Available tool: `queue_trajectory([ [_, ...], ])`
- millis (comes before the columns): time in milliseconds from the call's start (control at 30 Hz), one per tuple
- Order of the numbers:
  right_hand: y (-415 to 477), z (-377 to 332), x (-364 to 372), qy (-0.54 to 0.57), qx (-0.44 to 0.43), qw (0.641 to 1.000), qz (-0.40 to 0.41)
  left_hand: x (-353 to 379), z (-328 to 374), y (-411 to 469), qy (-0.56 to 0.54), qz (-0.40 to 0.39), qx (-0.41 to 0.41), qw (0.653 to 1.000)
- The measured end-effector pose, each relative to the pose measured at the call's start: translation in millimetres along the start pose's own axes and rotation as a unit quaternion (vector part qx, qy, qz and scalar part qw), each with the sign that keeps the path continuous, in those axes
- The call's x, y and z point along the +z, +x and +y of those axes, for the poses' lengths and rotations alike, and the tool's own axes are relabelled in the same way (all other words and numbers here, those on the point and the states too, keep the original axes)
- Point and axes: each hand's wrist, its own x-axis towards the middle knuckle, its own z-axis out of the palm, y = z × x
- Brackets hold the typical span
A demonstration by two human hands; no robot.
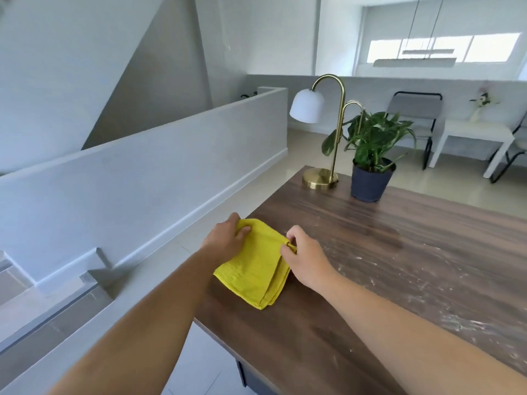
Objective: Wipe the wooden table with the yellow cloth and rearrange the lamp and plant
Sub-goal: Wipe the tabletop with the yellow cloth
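A folded yellow cloth [256, 269] lies near the left edge of the wooden table [356, 280]. My left hand [226, 238] grips its far left corner. My right hand [305, 256] pinches its far right corner between thumb and fingers. At the table's far end stands a brass lamp [333, 138] with a white shade, its round base on the wood. Just right of the lamp sits a green plant [370, 155] in a dark pot. White dust streaks cover the table to the right of the cloth.
A low white wall [142, 172] runs along the left of the table, with a stairwell beyond. Past the table's far end stand a grey chair [416, 118] and a small white table [479, 135] on the floor.
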Motion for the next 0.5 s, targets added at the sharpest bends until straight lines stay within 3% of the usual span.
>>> queue_trajectory([
  [233, 8.6, 46.1, -91.2, 0.101, 0.097, 0.979, 0.147, 23.5, 111.5, 45.8, -0.15, -0.024, 0.124, 0.981],
  [367, -2.2, 88.4, -142.9, 0.106, 0.145, 0.952, 0.247, 58.2, 176.9, 57.0, -0.192, -0.091, 0.166, 0.963],
  [500, -19.1, 123.5, -180.4, 0.097, 0.192, 0.931, 0.294, 103.8, 220.7, 61.7, -0.212, -0.16, 0.184, 0.946],
])
